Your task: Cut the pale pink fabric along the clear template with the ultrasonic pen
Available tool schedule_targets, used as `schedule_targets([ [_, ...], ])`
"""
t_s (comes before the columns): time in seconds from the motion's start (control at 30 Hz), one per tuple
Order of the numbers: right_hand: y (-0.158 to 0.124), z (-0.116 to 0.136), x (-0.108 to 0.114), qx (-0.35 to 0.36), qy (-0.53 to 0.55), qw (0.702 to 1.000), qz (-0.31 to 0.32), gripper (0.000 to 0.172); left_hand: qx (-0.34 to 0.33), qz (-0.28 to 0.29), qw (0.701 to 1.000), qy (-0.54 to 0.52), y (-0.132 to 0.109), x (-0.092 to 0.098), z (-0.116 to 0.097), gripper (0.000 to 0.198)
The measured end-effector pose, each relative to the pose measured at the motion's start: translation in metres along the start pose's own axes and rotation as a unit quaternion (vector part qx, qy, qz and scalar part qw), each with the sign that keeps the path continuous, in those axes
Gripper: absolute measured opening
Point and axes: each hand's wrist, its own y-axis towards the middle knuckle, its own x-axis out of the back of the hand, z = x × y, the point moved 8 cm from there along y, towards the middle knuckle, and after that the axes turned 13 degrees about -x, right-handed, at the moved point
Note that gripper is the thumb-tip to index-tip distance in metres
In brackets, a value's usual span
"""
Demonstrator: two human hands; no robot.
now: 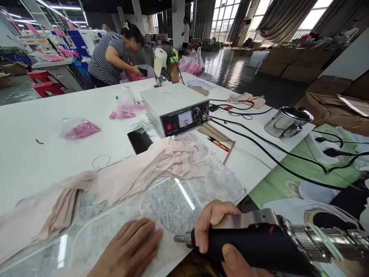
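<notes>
My right hand is wrapped round a black and metal handheld tool, whose short metal tip points left over a pale fabric piece. On that same piece my left hand lies flat with its fingers stretched out. The fabric rests on a clear plastic sheet at the table's near edge. A heap of pale pink fabric strips lies just beyond. Black cables run from a white control box with a dial toward the tool.
On the white table are bags of pink beads, a black phone, orange snips and a steel pot at the right edge. A person in a striped shirt works at the far side. Cardboard boxes are stacked at right.
</notes>
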Motion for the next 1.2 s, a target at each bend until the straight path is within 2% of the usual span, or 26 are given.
schedule_targets([
  [0.07, 0.0, 0.004, 0.0, -0.001, -0.005, 1.0, 0.003, 0.025, -0.002, -0.002, 1.0, 0.005, 0.001, 0.001, 0.0, 0.034],
  [0.23, 0.004, 0.008, -0.008, -0.039, -0.042, 0.995, 0.08, 0.018, -0.004, 0.002, 1.0, -0.004, -0.001, -0.002, -0.001, 0.034],
  [0.37, 0.01, 0.009, -0.009, 0.05, 0.005, 0.998, 0.037, 0.019, -0.01, 0.009, 1.0, -0.003, -0.003, -0.005, -0.002, 0.034],
  [0.43, 0.013, 0.001, -0.014, 0.06, 0.003, 0.997, 0.045, 0.019, -0.011, 0.009, 1.0, -0.004, -0.003, -0.005, -0.002, 0.034],
  [0.57, 0.015, -0.011, -0.021, 0.056, -0.006, 0.996, 0.076, 0.019, -0.006, -0.009, 1.0, -0.015, -0.004, -0.006, -0.002, 0.034],
  [0.87, 0.016, -0.018, -0.023, 0.065, 0.0, 0.992, 0.105, 0.022, 0.017, -0.089, 0.995, -0.047, -0.004, -0.006, -0.002, 0.035],
  [1.0, 0.016, -0.018, -0.022, 0.073, -0.02, 0.993, 0.095, 0.022, 0.016, -0.091, 0.995, -0.045, -0.004, -0.006, -0.002, 0.035],
  [1.2, 0.015, -0.021, -0.02, 0.061, -0.024, 0.993, 0.094, 0.024, -0.009, -0.059, 0.998, -0.037, -0.005, -0.007, -0.003, 0.035],
])
